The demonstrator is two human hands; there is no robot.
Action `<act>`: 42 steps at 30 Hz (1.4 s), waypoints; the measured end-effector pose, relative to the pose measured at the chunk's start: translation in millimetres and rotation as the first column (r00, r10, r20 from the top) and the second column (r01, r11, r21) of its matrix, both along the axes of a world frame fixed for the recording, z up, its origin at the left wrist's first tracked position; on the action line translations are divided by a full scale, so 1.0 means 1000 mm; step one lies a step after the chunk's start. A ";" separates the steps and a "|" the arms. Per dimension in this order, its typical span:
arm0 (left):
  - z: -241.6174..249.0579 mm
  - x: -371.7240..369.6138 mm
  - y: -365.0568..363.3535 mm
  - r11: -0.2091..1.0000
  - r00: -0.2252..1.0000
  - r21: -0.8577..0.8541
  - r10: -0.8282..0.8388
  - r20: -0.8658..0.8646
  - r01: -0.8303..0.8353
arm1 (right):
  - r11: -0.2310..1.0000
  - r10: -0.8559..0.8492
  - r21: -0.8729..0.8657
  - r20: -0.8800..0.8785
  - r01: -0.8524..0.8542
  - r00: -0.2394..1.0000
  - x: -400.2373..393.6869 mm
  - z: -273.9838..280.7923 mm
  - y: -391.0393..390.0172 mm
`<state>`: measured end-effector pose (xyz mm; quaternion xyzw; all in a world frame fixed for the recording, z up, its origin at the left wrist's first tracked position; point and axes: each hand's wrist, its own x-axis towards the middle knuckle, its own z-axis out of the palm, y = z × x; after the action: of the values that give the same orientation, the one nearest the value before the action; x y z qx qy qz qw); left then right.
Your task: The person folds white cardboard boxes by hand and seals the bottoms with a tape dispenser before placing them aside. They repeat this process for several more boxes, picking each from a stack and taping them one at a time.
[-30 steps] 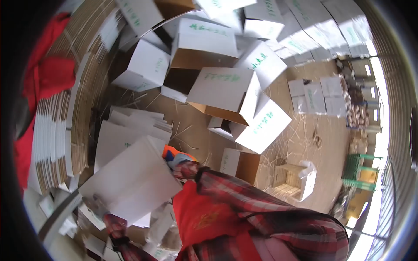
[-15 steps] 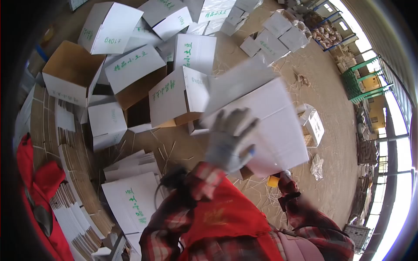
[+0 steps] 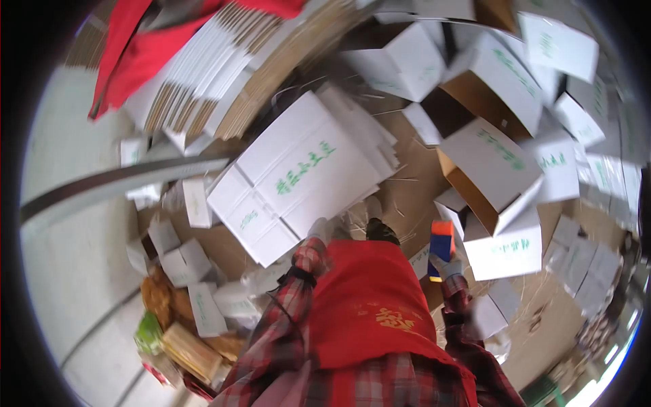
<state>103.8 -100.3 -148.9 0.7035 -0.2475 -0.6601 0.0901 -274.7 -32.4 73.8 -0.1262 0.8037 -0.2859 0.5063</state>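
Note:
My left hand [image 3: 319, 232], in a pale glove, is at the near edge of a flattened white carton [image 3: 305, 163] with green lettering. That carton tops a small pile of flat cartons, and the glove's fingers are blurred. Off to the right, my right hand [image 3: 447, 266] is closed around an orange-and-blue tape dispenser [image 3: 442, 239], held upright beside the red apron [image 3: 369, 305].
Made-up white cartons [image 3: 491, 163] crowd the right side, several with open brown interiors. Upper left, a long stack of flat cardboard [image 3: 234, 68] carries a red garment [image 3: 152, 51]. A curved metal bar [image 3: 122, 180] crosses the left; small boxes [image 3: 186, 261] and bags lie below it.
My view has swung left toward the flat cartons. My left hand, spread over a white box before, has come to the flattened carton's edge. The tape dispenser now shows in my right hand.

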 end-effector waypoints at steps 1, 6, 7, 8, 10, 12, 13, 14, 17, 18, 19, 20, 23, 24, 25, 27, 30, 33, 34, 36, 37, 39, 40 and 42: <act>0.006 0.018 0.006 0.965 0.970 0.133 0.235 -0.065 -0.225 | 0.995 0.092 0.033 -0.045 -0.090 0.995 0.005 -0.005 -0.019; 0.008 0.021 0.009 0.584 0.568 0.345 0.807 -0.158 -0.734 | 0.918 0.392 0.093 -0.052 -0.386 0.918 0.051 0.010 -0.077; -0.003 0.021 0.005 0.540 0.516 0.340 0.840 -0.165 -0.770 | 0.891 0.444 0.137 -0.061 -0.433 0.894 0.059 0.007 -0.076; -0.014 0.023 0.003 0.496 0.467 0.335 0.868 -0.168 -0.801 | 0.862 0.491 0.178 -0.069 -0.474 0.868 0.068 0.004 -0.074; -0.027 0.032 -0.004 0.478 0.455 0.272 0.878 -0.147 -0.835 | 0.810 0.566 0.243 -0.084 -0.534 0.820 0.085 0.005 -0.071; -0.020 0.044 -0.005 0.604 0.604 0.090 0.796 -0.038 -0.792 | 0.765 0.622 0.281 -0.088 -0.580 0.778 0.102 0.011 -0.069; -0.005 0.052 -0.016 0.753 0.747 -0.076 0.658 0.094 -0.654 | 0.740 0.650 0.296 -0.086 -0.604 0.755 0.100 0.004 -0.062; 0.008 0.065 -0.026 0.890 0.840 -0.233 0.449 0.305 -0.391 | 0.744 0.645 0.296 -0.084 -0.599 0.760 0.100 0.000 -0.059; 0.038 0.125 -0.078 0.785 0.357 -0.127 -0.125 0.926 0.606 | 0.800 0.584 0.218 -0.069 -0.559 0.809 0.107 -0.002 -0.061; 0.049 0.159 -0.105 0.598 0.019 0.116 -0.215 0.977 0.793 | 0.845 0.527 0.146 -0.057 -0.515 0.848 0.112 -0.002 -0.065; 0.048 0.179 -0.113 0.644 0.104 0.068 -0.224 0.969 0.762 | 0.853 0.514 0.138 -0.060 -0.503 0.856 0.113 -0.004 -0.069; 0.049 0.185 -0.108 0.770 0.305 -0.045 -0.199 0.931 0.637 | 0.844 0.533 0.111 -0.069 -0.524 0.843 0.110 -0.001 -0.073; 0.047 0.149 -0.049 0.904 0.800 -0.288 0.417 0.430 -0.316 | 0.851 0.525 0.045 -0.084 -0.523 0.847 0.126 0.011 -0.095; 0.041 0.134 -0.030 0.746 0.711 -0.202 0.666 0.224 -0.635 | 0.844 0.535 0.028 -0.098 -0.536 0.839 0.130 0.011 -0.099; 0.029 0.116 -0.011 0.558 0.554 -0.081 0.829 0.071 -0.826 | 0.839 0.541 0.008 -0.118 -0.544 0.833 0.126 0.010 -0.099; 0.010 0.095 0.007 0.298 0.291 0.110 0.954 -0.072 -0.948 | 0.808 0.572 -0.055 -0.166 -0.587 0.803 0.121 0.002 -0.097; -0.008 0.088 0.010 0.134 0.105 0.207 0.984 -0.145 -0.969 | 0.757 0.624 -0.058 -0.234 -0.651 0.746 0.114 -0.002 -0.076; 0.000 0.091 0.006 0.006 -0.080 0.326 0.965 -0.250 -0.945 | 0.790 0.613 0.085 -0.108 -0.607 0.783 0.128 0.014 -0.070; 0.008 0.089 0.007 -0.004 -0.110 0.368 0.958 -0.265 -0.930 | 0.786 0.618 0.072 -0.120 -0.614 0.777 0.134 0.013 -0.070; 0.028 0.087 0.011 -0.033 -0.189 0.452 0.934 -0.303 -0.891 | 0.778 0.625 0.045 -0.154 -0.626 0.766 0.139 0.016 -0.068; 0.040 0.085 0.009 -0.054 -0.245 0.502 0.914 -0.324 -0.863 | 0.779 0.619 0.008 -0.174 -0.628 0.766 0.137 0.017 -0.069; 0.074 0.084 -0.005 -0.070 -0.351 0.589 0.857 -0.378 -0.805 | 0.777 0.600 -0.073 -0.213 -0.625 0.771 0.134 0.013 -0.072; 0.093 0.085 -0.015 -0.072 -0.392 0.614 0.826 -0.405 -0.786 | 0.775 0.590 -0.110 -0.230 -0.623 0.774 0.133 0.015 -0.075; 0.133 0.095 -0.043 -0.060 -0.422 0.604 0.769 -0.480 -0.795 | 0.794 0.538 -0.145 -0.283 -0.590 0.794 0.148 0.034 -0.096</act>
<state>199.0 -143.4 -16.0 0.2757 0.4074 -0.5850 0.6447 -127.0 -128.3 107.8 -0.4498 0.7434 -0.1937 0.4555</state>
